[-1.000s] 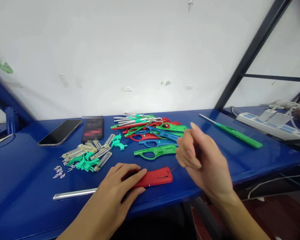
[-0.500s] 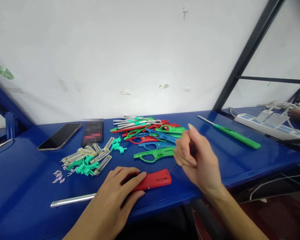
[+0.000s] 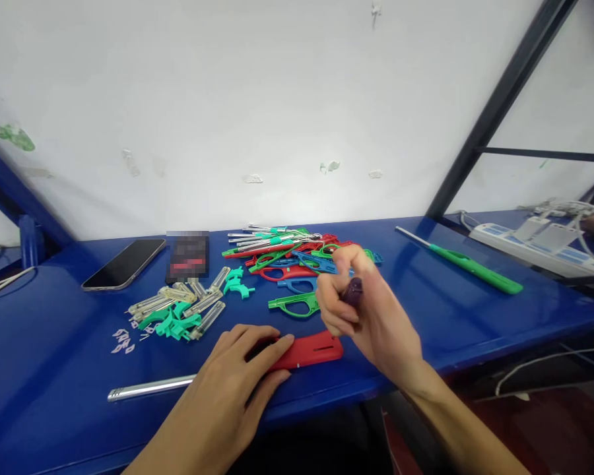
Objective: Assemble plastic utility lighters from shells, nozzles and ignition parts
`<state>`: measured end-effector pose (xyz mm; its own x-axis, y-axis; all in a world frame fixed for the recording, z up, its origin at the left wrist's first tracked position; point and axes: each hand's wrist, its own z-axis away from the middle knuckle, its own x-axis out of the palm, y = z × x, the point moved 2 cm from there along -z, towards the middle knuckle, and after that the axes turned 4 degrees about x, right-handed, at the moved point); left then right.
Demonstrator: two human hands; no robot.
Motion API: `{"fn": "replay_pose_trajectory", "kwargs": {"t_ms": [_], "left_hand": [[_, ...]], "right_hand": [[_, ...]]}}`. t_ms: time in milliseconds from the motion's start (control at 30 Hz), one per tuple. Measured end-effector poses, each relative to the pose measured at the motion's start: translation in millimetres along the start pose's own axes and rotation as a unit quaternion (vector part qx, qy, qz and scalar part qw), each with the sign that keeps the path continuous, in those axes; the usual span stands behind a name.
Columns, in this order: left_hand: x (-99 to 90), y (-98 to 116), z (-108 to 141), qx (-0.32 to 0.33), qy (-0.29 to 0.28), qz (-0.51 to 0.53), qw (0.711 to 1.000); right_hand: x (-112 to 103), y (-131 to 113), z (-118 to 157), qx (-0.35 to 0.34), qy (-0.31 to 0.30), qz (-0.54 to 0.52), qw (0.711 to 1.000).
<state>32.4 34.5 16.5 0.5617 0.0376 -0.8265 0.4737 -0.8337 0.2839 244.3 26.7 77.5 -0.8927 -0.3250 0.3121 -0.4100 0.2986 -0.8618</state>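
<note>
My left hand (image 3: 242,382) presses a red long-necked lighter (image 3: 314,351) down on the blue table, fingers and thumb wrapped round its body. The lighter's metal tube (image 3: 151,388) points out to the left under that hand. My right hand (image 3: 376,316) is curled round a screwdriver (image 3: 354,291) just above the lighter's right end; only its dark handle end shows, and the shaft is hidden behind the fingers. Beyond the hands lies a heap of green, blue and red lighter shells (image 3: 297,269). Several metal tubes (image 3: 257,237) rest at the back of that heap.
Clear fuel tanks (image 3: 208,305) and teal triggers (image 3: 171,323) lie left of centre, near small pale pieces (image 3: 123,342). A phone (image 3: 125,264) and a blurred dark packet (image 3: 189,256) are behind them. A green lighter (image 3: 475,267) and a power strip (image 3: 529,247) are on the right.
My right hand has shifted left and turned, its fingers loosening, so the screwdriver's handle end now shows while the thin shaft is hidden. My left hand keeps its hold on the lighter.
</note>
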Motion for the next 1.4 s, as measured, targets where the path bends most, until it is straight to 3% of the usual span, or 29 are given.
{"fn": "replay_pose_trajectory", "kwargs": {"t_ms": [133, 233, 333, 400, 567, 767, 900, 967, 1033, 1200, 1400], "left_hand": [[-1.0, 0.3, -0.1, 0.012, -0.005, -0.024, 1.000], [-1.5, 0.5, -0.3, 0.022, -0.003, -0.033, 0.999], [-1.7, 1.2, -0.1, 0.028, 0.004, -0.041, 0.999], [-1.9, 1.5, 0.2, 0.030, 0.008, -0.045, 0.998], [-2.6, 1.4, -0.1, 0.028, 0.001, -0.050, 0.998], [-3.5, 2.6, -0.4, 0.032, -0.002, -0.049, 0.998], [-4.6, 2.8, -0.3, 0.031, 0.005, -0.052, 0.998], [-4.9, 2.8, -0.7, 0.034, 0.008, -0.051, 0.998], [-5.0, 2.7, -1.0, 0.034, 0.008, -0.050, 0.998], [-5.2, 3.3, -0.5, 0.040, 0.007, -0.059, 0.997], [-5.1, 4.7, -1.1, 0.048, 0.006, -0.064, 0.997]], "right_hand": [[-8.4, -4.0, 6.2, -0.096, 0.059, 0.118, 0.987], [-14.1, -15.6, 9.4, -0.158, 0.118, 0.267, 0.943], [-18.6, -24.6, 12.7, -0.176, 0.152, 0.357, 0.905], [-21.0, -27.4, 14.6, -0.182, 0.143, 0.377, 0.897], [-23.8, -30.6, 15.6, -0.176, 0.112, 0.358, 0.910], [-22.2, -34.5, 17.9, -0.173, 0.167, 0.329, 0.913], [-25.2, -30.7, 17.1, -0.124, 0.085, 0.276, 0.949], [-27.0, -30.0, 15.2, -0.112, 0.056, 0.272, 0.954], [-27.3, -31.7, 13.9, -0.123, 0.053, 0.284, 0.950], [-24.0, -39.2, 19.4, -0.154, 0.127, 0.355, 0.913], [-21.0, -33.0, 21.0, -0.129, 0.099, 0.347, 0.924]]}}
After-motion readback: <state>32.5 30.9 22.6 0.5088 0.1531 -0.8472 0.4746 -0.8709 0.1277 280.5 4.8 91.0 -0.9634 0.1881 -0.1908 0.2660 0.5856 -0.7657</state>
